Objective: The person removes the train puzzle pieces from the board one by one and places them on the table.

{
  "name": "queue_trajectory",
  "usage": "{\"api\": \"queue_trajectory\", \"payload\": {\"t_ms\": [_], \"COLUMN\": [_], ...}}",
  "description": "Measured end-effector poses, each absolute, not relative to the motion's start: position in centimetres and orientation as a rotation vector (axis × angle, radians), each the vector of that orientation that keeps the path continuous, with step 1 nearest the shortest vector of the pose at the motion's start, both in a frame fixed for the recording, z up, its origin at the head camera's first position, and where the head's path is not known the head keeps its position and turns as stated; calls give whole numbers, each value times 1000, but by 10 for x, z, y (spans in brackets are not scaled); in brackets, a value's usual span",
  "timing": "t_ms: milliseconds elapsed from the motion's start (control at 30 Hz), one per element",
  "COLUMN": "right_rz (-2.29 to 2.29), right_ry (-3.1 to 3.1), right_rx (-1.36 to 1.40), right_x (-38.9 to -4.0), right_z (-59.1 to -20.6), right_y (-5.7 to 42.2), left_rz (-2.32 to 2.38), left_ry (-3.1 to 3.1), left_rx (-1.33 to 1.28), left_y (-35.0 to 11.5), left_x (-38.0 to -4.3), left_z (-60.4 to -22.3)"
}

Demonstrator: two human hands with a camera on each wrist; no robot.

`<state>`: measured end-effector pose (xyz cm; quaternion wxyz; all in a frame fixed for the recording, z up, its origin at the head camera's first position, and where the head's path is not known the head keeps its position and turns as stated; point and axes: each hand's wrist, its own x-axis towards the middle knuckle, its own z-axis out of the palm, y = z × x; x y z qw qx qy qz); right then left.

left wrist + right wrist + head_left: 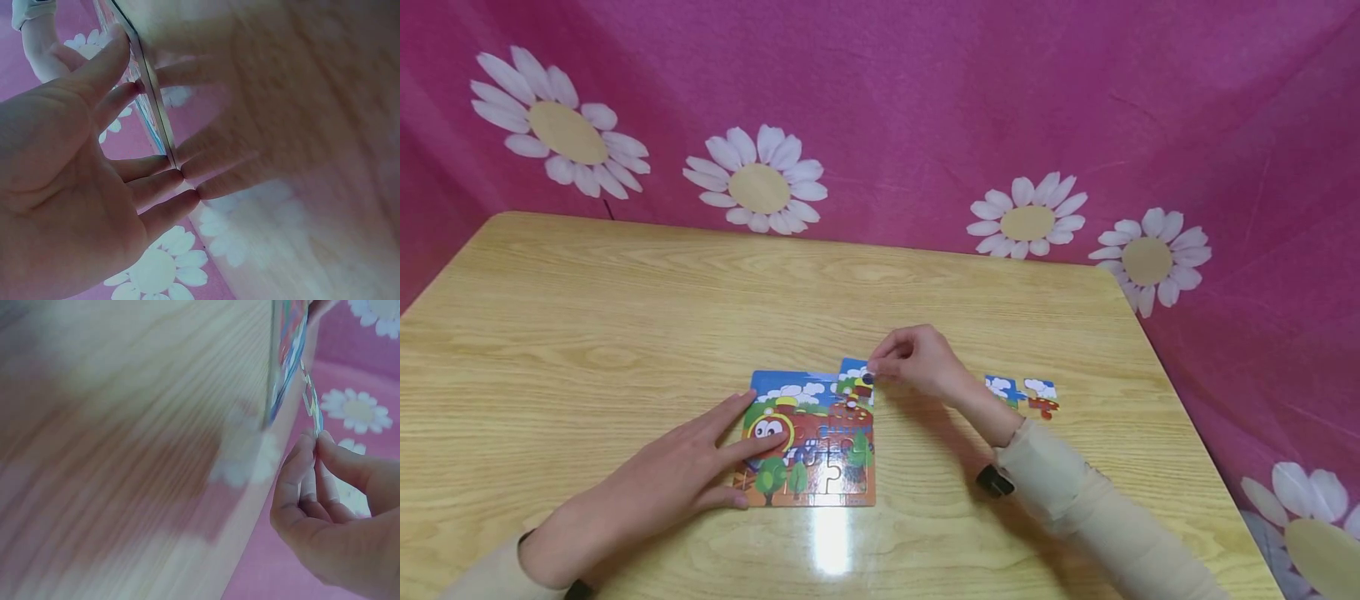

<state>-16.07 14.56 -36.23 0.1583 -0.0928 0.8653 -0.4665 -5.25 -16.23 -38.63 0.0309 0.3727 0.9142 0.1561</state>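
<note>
A square jigsaw puzzle [808, 479] with a cartoon red train, trees and clouds lies flat on the wooden table. My left hand [673, 458] is spread over its left side, one finger on the train's face and others along the left edge. Between thumb and fingertips, my right hand [921, 362] pinches a puzzle piece [854, 372] by its edge, over the top right corner of the puzzle. The right wrist view shows this piece [314, 406] edge-on, raised off the board. In the left wrist view, the left fingertips [187, 197] touch the tabletop beside the board's edge.
Two loose puzzle pieces lie to the right, one [1002, 389] partly behind the right forearm and the other [1042, 397] just beyond it. A pink cloth [895, 125] with large white daisies hangs behind the table [625, 333]. Light glares near the puzzle's front edge.
</note>
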Motion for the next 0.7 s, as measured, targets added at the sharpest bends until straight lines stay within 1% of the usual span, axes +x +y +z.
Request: {"api": "queue_trajectory", "payload": {"t_ms": [233, 333, 700], "right_rz": [-1275, -1234, -1115], "right_ry": [2538, 2577, 2688], "right_rx": [-189, -196, -228], "right_x": [-162, -162, -161], "right_z": [-362, -365, -368], "right_y": [187, 202, 236], "left_rz": [475, 476, 473], "left_ry": [2816, 2812, 2818], "left_rx": [1145, 1137, 1143], "left_y": [-162, -162, -162], "left_x": [-52, -52, -51], "left_z": [-386, -385, -384]}}
